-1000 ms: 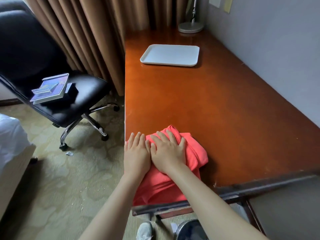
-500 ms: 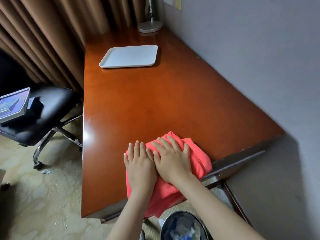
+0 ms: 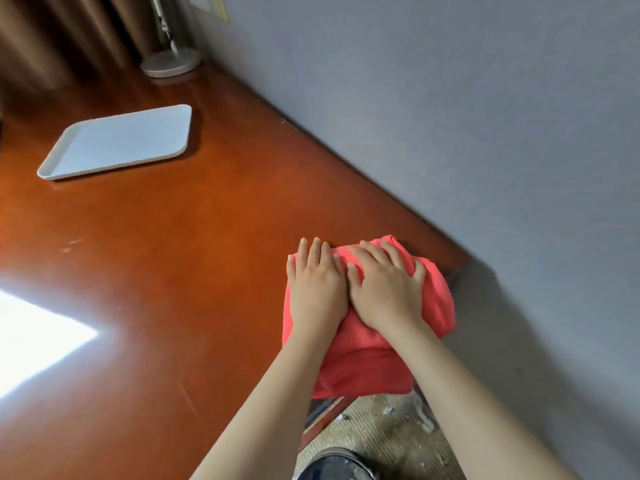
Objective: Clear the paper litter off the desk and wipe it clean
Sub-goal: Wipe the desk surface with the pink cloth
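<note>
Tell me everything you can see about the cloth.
The cloth is coral-pink, soft-looking fabric, bunched into thick folds. It lies on the desk at its near corner by the wall, its near part hanging over the desk's edge. The left hand and right hand press flat on it, side by side.

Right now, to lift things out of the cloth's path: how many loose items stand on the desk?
2: a white tray on the far left, and a lamp base in the far corner. More may lie outside the picture.
</note>
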Demonstrator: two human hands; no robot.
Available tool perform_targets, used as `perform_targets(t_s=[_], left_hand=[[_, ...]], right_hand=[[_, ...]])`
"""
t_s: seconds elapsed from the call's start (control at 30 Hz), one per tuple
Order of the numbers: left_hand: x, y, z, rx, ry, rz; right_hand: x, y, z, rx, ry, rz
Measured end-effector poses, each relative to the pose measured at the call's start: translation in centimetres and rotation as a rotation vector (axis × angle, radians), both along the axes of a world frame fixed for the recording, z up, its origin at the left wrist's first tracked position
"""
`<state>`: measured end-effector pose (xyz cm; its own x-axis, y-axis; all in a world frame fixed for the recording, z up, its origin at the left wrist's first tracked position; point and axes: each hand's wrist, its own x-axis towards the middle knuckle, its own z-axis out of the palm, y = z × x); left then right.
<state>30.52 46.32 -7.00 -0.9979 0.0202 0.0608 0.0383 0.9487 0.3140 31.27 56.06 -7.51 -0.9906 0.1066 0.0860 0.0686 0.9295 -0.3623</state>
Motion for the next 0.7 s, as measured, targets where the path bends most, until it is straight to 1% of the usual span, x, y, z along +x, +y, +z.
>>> perform_targets(t_s=[0.13, 0.2, 0.3, 0.43, 0.57, 0.7], left_hand=[[-3.5, 3.7, 0.1, -0.01, 0.005, -0.182], [-4.4, 5.0, 0.1, 0.002, 0.0, -0.272], [-4.3, 5.8, 0.1, 0.008, -0.005, -0.358], [-3.5, 6.1, -0.2, 0.02, 0.0, -0.422], [-2.0, 6.1, -0.4, 0.053, 0.006, -0.448], [0.6, 5.7, -0.4, 0.061, 0.001, -0.457]], right_hand=[[-1.2, 3.0, 0.0, -0.054, 0.046, -0.229], [-1.1, 3.8, -0.1, -0.136, 0.064, -0.351], [-0.2, 4.0, -0.3, -0.285, 0.09, -0.475], [1.1, 3.5, -0.4, -0.423, 0.196, -0.573], [2.6, 2.9, -1.0, -0.711, 0.194, -0.642], [4.9, 2.3, -2.5, -0.815, 0.252, -0.632]])
